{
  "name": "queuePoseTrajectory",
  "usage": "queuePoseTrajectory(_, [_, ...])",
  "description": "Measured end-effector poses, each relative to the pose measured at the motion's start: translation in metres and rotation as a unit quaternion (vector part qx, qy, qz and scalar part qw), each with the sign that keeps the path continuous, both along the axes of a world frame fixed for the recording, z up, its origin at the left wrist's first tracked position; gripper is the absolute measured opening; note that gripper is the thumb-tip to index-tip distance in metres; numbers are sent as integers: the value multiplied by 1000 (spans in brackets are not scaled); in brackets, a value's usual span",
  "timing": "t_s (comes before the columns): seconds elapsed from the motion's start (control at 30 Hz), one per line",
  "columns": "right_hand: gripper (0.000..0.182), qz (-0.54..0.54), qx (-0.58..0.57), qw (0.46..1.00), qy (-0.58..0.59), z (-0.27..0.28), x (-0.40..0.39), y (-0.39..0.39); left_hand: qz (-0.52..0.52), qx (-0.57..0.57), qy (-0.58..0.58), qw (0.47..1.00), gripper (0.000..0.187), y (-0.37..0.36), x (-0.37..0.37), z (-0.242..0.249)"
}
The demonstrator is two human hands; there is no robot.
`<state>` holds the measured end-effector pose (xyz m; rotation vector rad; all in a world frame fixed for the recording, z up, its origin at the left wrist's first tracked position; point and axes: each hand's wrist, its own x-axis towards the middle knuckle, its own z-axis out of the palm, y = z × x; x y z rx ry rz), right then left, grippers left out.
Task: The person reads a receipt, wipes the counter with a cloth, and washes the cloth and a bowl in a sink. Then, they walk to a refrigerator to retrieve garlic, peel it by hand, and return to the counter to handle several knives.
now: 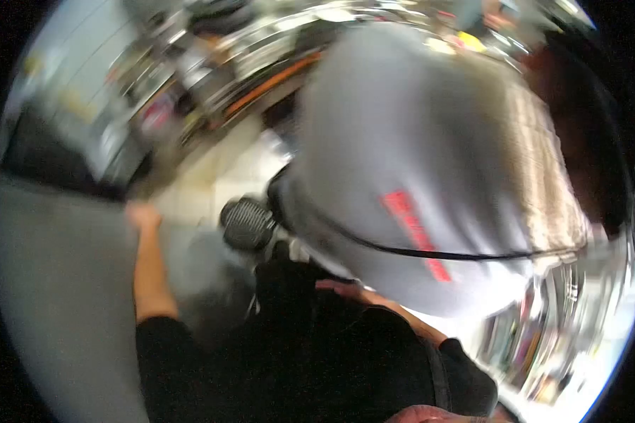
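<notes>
My left hand (pixel 143 214) is at the end of my stretched-out arm, at the upper edge of a large grey panel (pixel 63 282). Its fingers are smeared by motion, so their grip is unclear. Close to my black shirt (pixel 282 345), my right hand (pixel 346 289) lies low beside another person's grey garment (pixel 402 141), with its fingers stretched out. Whether it touches the garment cannot be made out. Red lettering (pixel 416 236) and a thin black strap run across the garment.
The other person fills the middle and right, very near me. A black shoe (pixel 247 223) stands on pale floor tiles (pixel 215 176). Blurred shelves with an orange strip (pixel 271 83) lie beyond, and more packed shelves (pixel 533 338) are at the lower right.
</notes>
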<state>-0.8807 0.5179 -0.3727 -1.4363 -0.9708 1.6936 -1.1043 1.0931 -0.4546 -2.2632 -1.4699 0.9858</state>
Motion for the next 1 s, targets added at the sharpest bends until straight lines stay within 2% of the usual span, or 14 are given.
queuePoseTrajectory(0.03, [50,-26,-6,1000,-11,-1,-8,-17,-2,-107,-25,994,51,-15,14,29])
queuePoseTrajectory(0.13, [50,-131,-42,990,-40,-8,-34,-75,-91,-81,11,992,40,-13,-19,-4])
queuePoseTrajectory(0.17, [50,-163,-51,984,-43,-18,-28,-110,-190,-26,-1,982,35,-20,-19,-44])
queuePoseTrajectory(0.23, [50,-231,-82,967,-63,-27,-34,-145,-226,-32,26,973,30,-25,-41,-56])
queuePoseTrajectory(0.27, [48,-244,-46,954,-170,-42,-34,-176,-337,-130,71,930,31,-18,-70,-90])
queuePoseTrajectory(0.3, [47,-254,-19,926,-278,-52,-37,-212,-300,-110,53,946,30,-40,-68,-81])
queuePoseTrajectory(0.37, [44,-301,-151,911,-240,-71,-39,-281,-278,-110,19,954,29,-99,-33,-82])
queuePoseTrajectory(0.43, [44,-253,-329,855,-312,-197,-65,-371,-286,-126,-38,949,29,-177,28,-88])
queuePoseTrajectory(0.5, [43,-68,-472,821,-315,-259,-115,-436,-310,-164,-102,931,30,-265,102,-95])
queuePoseTrajectory(0.53, [42,-80,-489,818,-292,-278,-136,-463,-324,-190,-136,917,31,-310,137,-97])
queuePoseTrajectory(0.63, [41,-288,-510,791,-177,-300,-212,-497,-366,-307,-222,850,34,-430,234,-97])
queuePoseTrajectory(0.77, [38,-515,-487,702,-72,-321,-265,-532,-367,-505,-265,735,40,-614,321,-87])
queuePoseTrajectory(0.9, [36,-655,-435,618,13,-329,-276,-535,-310,-699,-184,617,48,-773,351,-91])
queuePoseTrajectory(1.0, [35,-701,-406,585,39,-334,-263,-536,-249,-811,-8,529,54,-867,344,-119])
